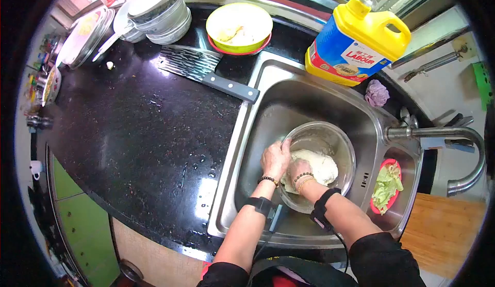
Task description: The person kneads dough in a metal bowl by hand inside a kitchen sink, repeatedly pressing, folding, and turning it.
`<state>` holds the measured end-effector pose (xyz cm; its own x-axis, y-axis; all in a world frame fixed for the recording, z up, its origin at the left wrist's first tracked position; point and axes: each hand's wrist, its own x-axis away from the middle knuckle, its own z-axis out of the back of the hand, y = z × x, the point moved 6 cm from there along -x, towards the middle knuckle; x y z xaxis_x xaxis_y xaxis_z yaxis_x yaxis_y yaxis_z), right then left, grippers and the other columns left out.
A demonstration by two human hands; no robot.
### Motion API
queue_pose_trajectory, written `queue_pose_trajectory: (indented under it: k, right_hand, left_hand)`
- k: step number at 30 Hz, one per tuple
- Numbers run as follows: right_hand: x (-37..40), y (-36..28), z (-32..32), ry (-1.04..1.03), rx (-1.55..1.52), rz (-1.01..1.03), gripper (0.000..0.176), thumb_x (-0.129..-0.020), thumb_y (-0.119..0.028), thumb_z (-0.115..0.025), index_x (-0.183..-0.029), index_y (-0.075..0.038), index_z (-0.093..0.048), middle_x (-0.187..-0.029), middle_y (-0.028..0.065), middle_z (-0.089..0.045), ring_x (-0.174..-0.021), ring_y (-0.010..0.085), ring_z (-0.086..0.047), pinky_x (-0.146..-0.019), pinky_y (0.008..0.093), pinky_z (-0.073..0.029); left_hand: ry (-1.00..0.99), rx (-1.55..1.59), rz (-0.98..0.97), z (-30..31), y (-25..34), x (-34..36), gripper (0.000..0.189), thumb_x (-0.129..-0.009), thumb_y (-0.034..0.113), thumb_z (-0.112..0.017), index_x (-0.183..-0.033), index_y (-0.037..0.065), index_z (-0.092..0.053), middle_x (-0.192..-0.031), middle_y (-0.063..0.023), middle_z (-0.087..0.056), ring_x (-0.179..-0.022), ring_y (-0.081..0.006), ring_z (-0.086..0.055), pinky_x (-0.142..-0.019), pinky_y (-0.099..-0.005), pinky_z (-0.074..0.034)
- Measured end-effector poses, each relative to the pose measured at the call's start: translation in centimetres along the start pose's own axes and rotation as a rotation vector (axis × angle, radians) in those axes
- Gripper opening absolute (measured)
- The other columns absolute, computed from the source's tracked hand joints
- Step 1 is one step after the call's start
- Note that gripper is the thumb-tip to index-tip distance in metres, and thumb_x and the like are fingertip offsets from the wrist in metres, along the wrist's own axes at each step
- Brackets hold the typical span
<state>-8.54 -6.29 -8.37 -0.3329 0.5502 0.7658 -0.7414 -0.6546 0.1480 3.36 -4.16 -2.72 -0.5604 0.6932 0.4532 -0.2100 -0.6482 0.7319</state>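
The pale lump of dough (324, 169) sits inside a round bowl (352, 158) standing in the large basin of the steel sink (273, 113). From where I stand, the right hand (301, 170) is down in the bowl, pressed against the dough, its fingers mostly hidden, so I can't tell how far they are curled. The left hand (276, 158) has the near-left edge of the bowl, fingers bent closed over the rim. Beaded bracelets (269, 180) circle both wrists, with dark straps (323, 207) further up the forearms. In the smaller basin to the right, lettuce leaves (385, 188) lie in a red dish (396, 198), and the curved tap (438, 133) rises just beyond. A wooden board (443, 230) lies to the right of the sink. Behind the sink stands a big yellow detergent bottle (350, 42), a purple scrubber (377, 93) near its base. On the black counter (149, 132) to the left, a broad knife (191, 63) rests with its handle reaching onto the sink's edge; beyond it are a yellow-green bowl (239, 21) and a stack of bowls (162, 16).
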Motion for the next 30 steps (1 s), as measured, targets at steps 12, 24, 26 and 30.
queue_pose_trajectory:
  k: [12,24,26,30]
  right_hand:
    - [4.4,14.4,3.6,0.322,-0.601,-0.007,0.051,-0.080,-0.048,-0.049,-0.102,-0.002,-0.058,-0.102,0.0202,-0.058,-0.098,0.0349,-0.054,-0.085,0.0398,-0.042]
    - [8.2,10.8,6.4,0.542,-0.677,-0.070,0.045,-0.071,-0.046,-0.062,-0.092,-0.006,-0.061,-0.086,0.0182,-0.059,-0.083,0.0350,-0.056,-0.076,0.0412,-0.045]
    - [10.8,8.4,9.2,0.819,-0.640,0.177,0.032,-0.067,-0.036,-0.068,-0.083,-0.009,-0.060,-0.076,0.0129,-0.056,-0.070,0.0308,-0.055,-0.064,0.0417,-0.045]
    - [13.4,5.2,10.5,0.741,-0.720,0.265,0.021,-0.071,-0.027,-0.066,-0.071,-0.008,-0.056,-0.067,0.0095,-0.055,-0.061,0.0271,-0.055,-0.056,0.0384,-0.043]
  left_hand:
    - [0.029,-0.007,-0.041,0.5,1.1,0.2,0.048,-0.085,0.045,-0.044,-0.073,0.002,-0.059,-0.074,-0.0226,-0.060,-0.075,-0.0406,-0.058,-0.067,-0.0473,-0.044]
    - [0.102,0.036,-0.065,0.3,0.9,0.4,0.048,-0.086,0.043,-0.046,-0.068,0.000,-0.055,-0.068,-0.0239,-0.057,-0.069,-0.0409,-0.056,-0.061,-0.0458,-0.043]
    - [0.096,0.037,-0.073,0.2,0.8,0.4,0.048,-0.086,0.043,-0.046,-0.068,0.000,-0.055,-0.069,-0.0240,-0.057,-0.069,-0.0409,-0.056,-0.061,-0.0454,-0.043]
    - [0.083,0.070,-0.062,0.5,0.9,0.5,0.048,-0.085,0.044,-0.047,-0.067,-0.001,-0.055,-0.069,-0.0244,-0.056,-0.068,-0.0411,-0.056,-0.061,-0.0446,-0.043]
